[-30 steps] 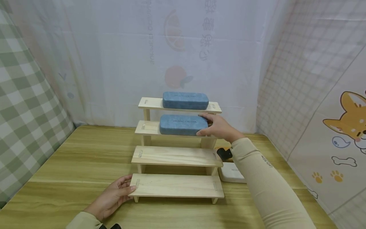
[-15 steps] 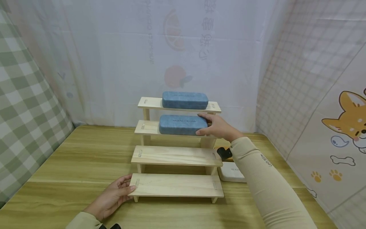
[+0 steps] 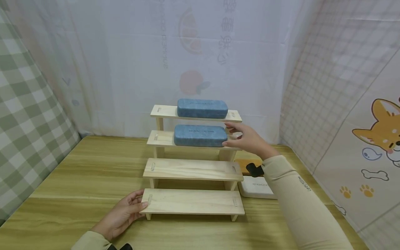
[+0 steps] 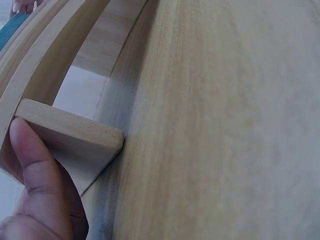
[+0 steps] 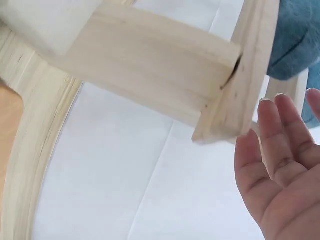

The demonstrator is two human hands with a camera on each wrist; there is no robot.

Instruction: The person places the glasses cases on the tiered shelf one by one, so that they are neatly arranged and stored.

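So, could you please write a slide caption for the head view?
Right hand open beside the lower blue case on a stepped wooden stand, left hand gripping its bottom shelf.

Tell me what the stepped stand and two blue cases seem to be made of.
The stepped stand looks like wood, pale and fairly matte, with visible grain lines. The upper blue case and lower blue case seem covered in matte fabric or faux leather, judging by the mottled surface; the material underneath is hidden.
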